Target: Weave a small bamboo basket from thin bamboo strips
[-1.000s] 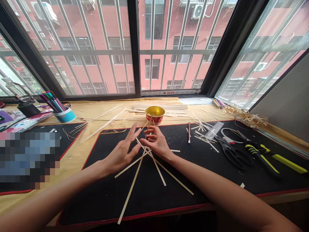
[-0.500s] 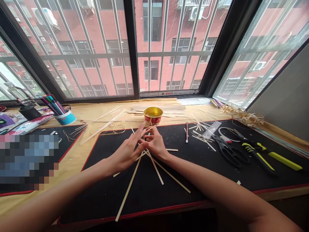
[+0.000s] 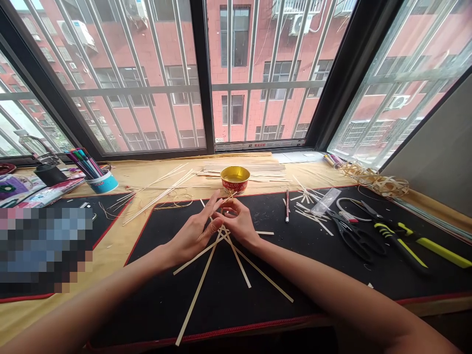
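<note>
Several thin, pale bamboo strips [image 3: 195,296] cross one another in a woven star shape over the black mat [image 3: 147,305], their ends fanning out towards me. My left hand [image 3: 197,225] is on the left side of the crossing, its fingers fairly straight and its thumb bent in against the strips. From the other side my right hand [image 3: 240,223] pinches the strips with curled fingers, close to the left fingertips. Both hands partly hide the upper part of the weave. Just beyond the fingertips stands a red bowl [image 3: 235,188] with a gold inside.
Scissors [image 3: 352,236], yellow-and-black pliers [image 3: 401,248] and a pencil [image 3: 287,205] lie to the right, with short strip offcuts [image 3: 313,216]. Behind are longer loose strips [image 3: 162,195] and a stacked bundle [image 3: 254,170]. A blue-and-white cup of pens [image 3: 102,182] stands left.
The fingers of my right hand have shifted slightly, and the strip tips above them now sit lower in front of the bowl. The whole view has tilted a little.
</note>
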A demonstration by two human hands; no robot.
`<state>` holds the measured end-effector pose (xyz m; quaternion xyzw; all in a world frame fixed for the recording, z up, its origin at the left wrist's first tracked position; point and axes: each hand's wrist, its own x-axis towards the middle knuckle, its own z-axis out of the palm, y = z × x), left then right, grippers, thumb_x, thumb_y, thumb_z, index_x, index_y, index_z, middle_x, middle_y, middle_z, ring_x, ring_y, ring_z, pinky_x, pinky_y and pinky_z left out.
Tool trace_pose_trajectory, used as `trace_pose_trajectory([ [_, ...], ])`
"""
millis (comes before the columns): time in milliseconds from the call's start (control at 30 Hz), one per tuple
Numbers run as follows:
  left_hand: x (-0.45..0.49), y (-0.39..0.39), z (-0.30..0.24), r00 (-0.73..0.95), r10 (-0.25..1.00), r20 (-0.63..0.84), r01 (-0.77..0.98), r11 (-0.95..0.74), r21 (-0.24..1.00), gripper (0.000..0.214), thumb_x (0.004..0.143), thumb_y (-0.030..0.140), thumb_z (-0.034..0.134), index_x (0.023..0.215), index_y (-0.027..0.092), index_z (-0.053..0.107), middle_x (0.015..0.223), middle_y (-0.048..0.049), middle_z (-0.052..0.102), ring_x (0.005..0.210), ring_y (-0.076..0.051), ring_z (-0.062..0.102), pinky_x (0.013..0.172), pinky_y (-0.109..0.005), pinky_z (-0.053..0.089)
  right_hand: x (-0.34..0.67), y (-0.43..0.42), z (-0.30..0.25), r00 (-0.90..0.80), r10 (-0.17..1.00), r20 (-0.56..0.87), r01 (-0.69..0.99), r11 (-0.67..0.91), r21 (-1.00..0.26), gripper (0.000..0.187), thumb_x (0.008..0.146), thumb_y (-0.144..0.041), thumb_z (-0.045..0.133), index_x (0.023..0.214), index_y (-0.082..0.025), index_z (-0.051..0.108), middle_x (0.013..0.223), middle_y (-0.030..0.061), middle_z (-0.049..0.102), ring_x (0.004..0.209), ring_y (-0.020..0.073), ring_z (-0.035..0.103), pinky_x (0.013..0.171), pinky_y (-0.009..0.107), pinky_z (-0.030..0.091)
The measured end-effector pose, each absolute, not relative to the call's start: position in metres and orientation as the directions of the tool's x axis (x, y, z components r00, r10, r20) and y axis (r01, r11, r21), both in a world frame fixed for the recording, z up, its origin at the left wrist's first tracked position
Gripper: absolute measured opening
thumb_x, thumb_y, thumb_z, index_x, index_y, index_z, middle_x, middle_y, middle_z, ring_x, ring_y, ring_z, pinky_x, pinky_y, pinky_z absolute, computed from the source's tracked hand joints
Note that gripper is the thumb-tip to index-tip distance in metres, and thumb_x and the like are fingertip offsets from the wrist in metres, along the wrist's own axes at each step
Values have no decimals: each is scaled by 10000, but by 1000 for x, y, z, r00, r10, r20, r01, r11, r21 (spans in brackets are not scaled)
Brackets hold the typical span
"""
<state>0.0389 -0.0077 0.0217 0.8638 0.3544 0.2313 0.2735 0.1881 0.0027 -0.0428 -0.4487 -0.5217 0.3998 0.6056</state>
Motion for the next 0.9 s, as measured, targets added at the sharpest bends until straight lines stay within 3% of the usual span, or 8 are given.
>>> trace_pose_trajectory([
  [233,36,-6,21,613,759,219,387,-530,755,706,926,570,337,1491,175,189,1483,-112,386,1406,-249,275,1135,-386,275,193,8,-45,71,959,274,-140,282,-949,365,651,-371,747,951,-211,612,1090,65,670,1093,230,600,1002,452,427],
  [433,35,-3,7,553,794,251,275,-458,845,780,897,638,327,1507,210,98,1495,-116,367,1387,-260,329,1145,-417,258,194,10,-45,-10,964,266,-206,258,-944,448,617,-358,774,983,-203,570,1038,80,688,980,224,661,943,444,487],
  [500,36,-2,2,528,809,260,228,-430,873,787,892,650,320,1506,203,116,1491,-120,374,1395,-258,311,1149,-415,252,193,10,-46,-2,963,268,-201,262,-944,454,616,-349,778,988,-200,565,1021,76,683,959,219,663,938,446,487],
  [667,37,-3,-3,500,827,257,194,-396,897,750,880,671,316,1445,178,341,1510,-122,334,1398,-276,300,1151,-384,252,186,9,-45,43,956,289,-180,292,-939,472,576,-344,806,956,-188,573,978,62,662,907,200,655,869,402,521],
  [800,36,-5,-6,505,819,273,163,-401,901,757,892,658,306,1474,177,261,1515,-125,323,1404,-262,288,1139,-383,285,181,10,-44,102,948,302,-159,316,-935,448,561,-359,809,900,-182,575,888,40,660,838,180,652,819,370,533],
  [900,34,-4,-8,507,823,256,178,-391,903,705,908,639,288,1443,184,337,1510,-126,333,1395,-256,311,1127,-395,308,179,10,-43,138,942,306,-150,325,-934,410,583,-369,796,874,-179,578,846,31,658,808,172,651,812,367,530],
])
